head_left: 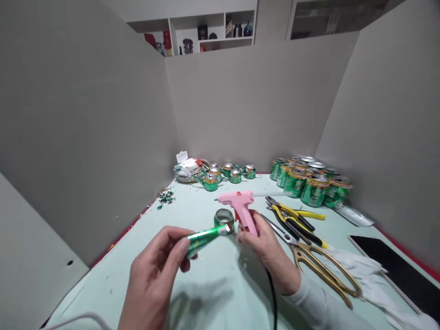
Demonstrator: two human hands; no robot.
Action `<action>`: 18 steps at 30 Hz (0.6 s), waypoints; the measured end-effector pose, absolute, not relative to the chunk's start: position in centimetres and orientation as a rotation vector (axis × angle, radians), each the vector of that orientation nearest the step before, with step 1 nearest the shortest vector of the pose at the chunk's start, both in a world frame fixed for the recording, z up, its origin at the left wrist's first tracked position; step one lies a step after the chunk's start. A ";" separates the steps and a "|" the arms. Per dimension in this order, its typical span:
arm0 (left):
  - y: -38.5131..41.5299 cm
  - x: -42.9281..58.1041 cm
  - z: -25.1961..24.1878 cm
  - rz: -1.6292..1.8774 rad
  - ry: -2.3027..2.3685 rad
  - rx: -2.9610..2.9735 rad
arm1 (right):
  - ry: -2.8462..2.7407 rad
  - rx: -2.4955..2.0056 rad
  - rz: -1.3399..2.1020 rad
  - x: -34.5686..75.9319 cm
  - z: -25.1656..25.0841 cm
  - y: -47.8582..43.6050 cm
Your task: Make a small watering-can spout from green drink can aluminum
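My left hand (160, 270) pinches a narrow rolled or folded piece of green can metal (206, 238) between thumb and fingers, its far end pointing right. A pink hot glue gun (242, 208) is gripped in my right hand (263, 243), nozzle facing left, with a clear glue stick (271, 194) sticking out behind. Its black cord (272, 293) hangs below my wrist. Just beyond the metal piece stands a short cut can section (224, 217), open at the top and partly hidden by it.
Right of my hand lie gold-handled scissors (323, 268), yellow-black pliers (292, 215), white gloves (364, 279) and a dark tablet (395, 266). Green cans (314, 190) cluster at back right. Small can pieces with spouts (211, 182) and a plastic bag (189, 169) stand behind; scraps (166, 198) lie left.
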State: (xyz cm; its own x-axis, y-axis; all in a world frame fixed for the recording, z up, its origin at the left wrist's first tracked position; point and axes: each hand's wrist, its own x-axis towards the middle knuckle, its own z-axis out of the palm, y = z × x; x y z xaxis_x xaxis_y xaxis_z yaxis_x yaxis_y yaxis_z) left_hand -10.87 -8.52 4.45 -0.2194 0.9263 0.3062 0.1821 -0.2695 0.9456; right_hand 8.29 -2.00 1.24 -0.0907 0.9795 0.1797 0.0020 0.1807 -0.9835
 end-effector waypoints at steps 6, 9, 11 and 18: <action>-3.1 -9.9 4.6 1.451 1.497 1.549 | -1.328 -1.057 1.290 12.8 1.3 -2.6; -1.4 -9.0 4.2 1.428 1.516 1.582 | -1.378 -0.996 1.342 13.8 0.9 -2.5; -0.7 -8.7 3.9 1.404 1.516 1.602 | -1.408 -0.965 1.348 14.3 0.6 -2.4; -0.4 -8.1 2.9 1.292 1.505 1.612 | -1.294 -1.192 1.309 15.0 0.4 -4.0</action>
